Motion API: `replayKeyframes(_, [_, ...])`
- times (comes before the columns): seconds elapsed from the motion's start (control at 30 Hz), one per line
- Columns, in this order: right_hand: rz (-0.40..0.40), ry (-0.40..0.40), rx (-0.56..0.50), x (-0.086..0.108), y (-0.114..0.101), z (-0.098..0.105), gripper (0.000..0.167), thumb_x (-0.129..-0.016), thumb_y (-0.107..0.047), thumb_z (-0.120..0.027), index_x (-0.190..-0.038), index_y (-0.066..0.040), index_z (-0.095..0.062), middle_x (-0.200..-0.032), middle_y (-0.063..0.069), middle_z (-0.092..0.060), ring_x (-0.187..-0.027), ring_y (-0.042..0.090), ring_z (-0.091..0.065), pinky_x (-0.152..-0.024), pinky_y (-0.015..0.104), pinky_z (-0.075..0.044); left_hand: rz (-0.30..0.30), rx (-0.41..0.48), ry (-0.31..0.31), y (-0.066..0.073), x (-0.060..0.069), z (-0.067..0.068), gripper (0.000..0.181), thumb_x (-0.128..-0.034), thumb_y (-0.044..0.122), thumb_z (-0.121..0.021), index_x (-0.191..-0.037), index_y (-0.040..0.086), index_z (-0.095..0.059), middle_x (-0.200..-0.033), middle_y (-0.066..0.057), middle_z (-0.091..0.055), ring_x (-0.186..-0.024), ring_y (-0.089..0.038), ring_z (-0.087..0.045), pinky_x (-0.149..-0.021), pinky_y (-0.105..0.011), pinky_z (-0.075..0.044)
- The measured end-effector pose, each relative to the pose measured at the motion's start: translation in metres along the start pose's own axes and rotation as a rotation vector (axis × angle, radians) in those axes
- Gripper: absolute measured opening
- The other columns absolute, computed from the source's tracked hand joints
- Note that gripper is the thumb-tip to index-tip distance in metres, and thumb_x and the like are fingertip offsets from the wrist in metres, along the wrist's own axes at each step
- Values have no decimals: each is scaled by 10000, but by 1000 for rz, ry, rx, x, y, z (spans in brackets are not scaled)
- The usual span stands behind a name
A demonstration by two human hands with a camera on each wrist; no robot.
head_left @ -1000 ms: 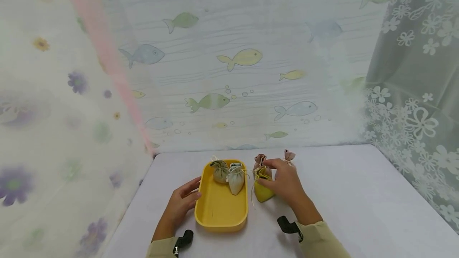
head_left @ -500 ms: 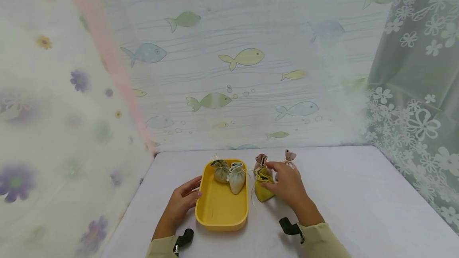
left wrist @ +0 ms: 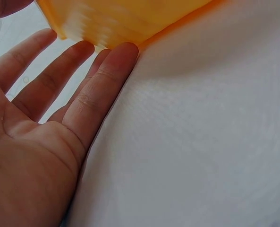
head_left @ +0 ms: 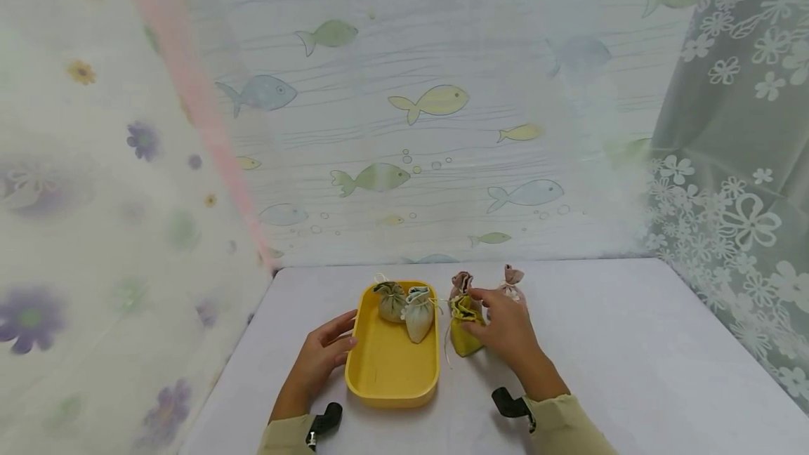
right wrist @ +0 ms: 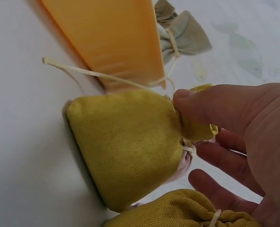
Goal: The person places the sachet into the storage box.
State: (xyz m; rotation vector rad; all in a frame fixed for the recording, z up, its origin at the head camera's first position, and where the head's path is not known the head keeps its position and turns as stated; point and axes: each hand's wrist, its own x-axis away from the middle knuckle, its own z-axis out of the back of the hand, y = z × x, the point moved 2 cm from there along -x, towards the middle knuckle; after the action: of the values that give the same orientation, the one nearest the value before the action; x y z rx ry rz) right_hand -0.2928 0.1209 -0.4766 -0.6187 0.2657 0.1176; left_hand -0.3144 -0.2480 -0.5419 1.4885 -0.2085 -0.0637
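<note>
My right hand (head_left: 510, 328) pinches the gathered neck of a yellow drawstring pouch (head_left: 465, 341), thumb on the near side and fingers behind. In the right wrist view the pouch (right wrist: 123, 146) shows a full body with a pale cord trailing off it; it appears to be on or just over the table. My left hand (head_left: 318, 358) rests against the left wall of a yellow tray (head_left: 390, 374), and its fingertips (left wrist: 123, 54) touch that wall. Inside the tray's far end lie an olive pouch (head_left: 391, 306) and a pale grey-green pouch (head_left: 418, 320).
Behind the yellow pouch stands a dusty-pink pouch (head_left: 462, 282). Another pink pouch (head_left: 512, 278) is partly hidden beyond my right hand. A mustard pouch (right wrist: 165, 210) is close under my right fingers in the right wrist view. White cloth covers the table (head_left: 632, 343); a fish-patterned curtain (head_left: 430, 139) hangs behind.
Both hands, the tray and the pouches keep their places. Only the head view shifts slightly.
</note>
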Motion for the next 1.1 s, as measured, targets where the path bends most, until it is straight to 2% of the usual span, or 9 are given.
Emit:
replayKeyframes(0.07, [-8, -4, -23, -1, 1, -2, 660, -803, -294, -901, -1396, -164, -641, -1304, 53, -712, -1133, 268, -696, -923, 457, -607, -4, -1, -3, 0, 0, 0, 577, -891, 292, -802, -1433, 339, -610, -1480, -37, -591, -1289, -251, -630, -966, -381, -600])
replayKeyframes(0.23, [-18, 8, -58, -2, 3, -5, 591, -822, -274, -887, -1359, -171, -662, -1265, 21, -733, -1148, 223, -695, -943, 437, -605, -12, 2, -7, 0, -1, -1, 570, -898, 277, -793, -1435, 334, -609, -1483, -37, -590, -1296, -258, -625, -969, -381, -599])
replayKeyframes(0.43, [-46, 22, -91, -3, 5, -4, 519, -829, -253, -880, -1309, -177, -696, -1120, 7, -762, -1051, 230, -713, -916, 441, -609, -14, 7, -9, 0, -2, -1, 570, -901, 269, -790, -1438, 326, -609, -1485, -42, -590, -1293, -258, -629, -963, -377, -602])
replayKeyframes(0.67, [-49, 29, -125, -4, 4, -3, 327, -853, -223, -860, -1162, -166, -771, -1115, -12, -769, -1058, 200, -708, -915, 426, -615, -16, -10, -1, 1, -2, -2, 567, -905, 269, -788, -1439, 332, -607, -1488, -38, -585, -1296, -257, -625, -965, -374, -601])
replayKeyframes(1.1, [-29, 64, -105, -3, -2, 1, 171, -878, -224, -834, -1036, -186, -782, -1024, -31, -772, -1000, 203, -717, -883, 434, -618, -5, -20, 12, -3, -5, 0, 563, -903, 289, -795, -1434, 336, -612, -1486, -42, -585, -1302, -261, -618, -970, -392, -599])
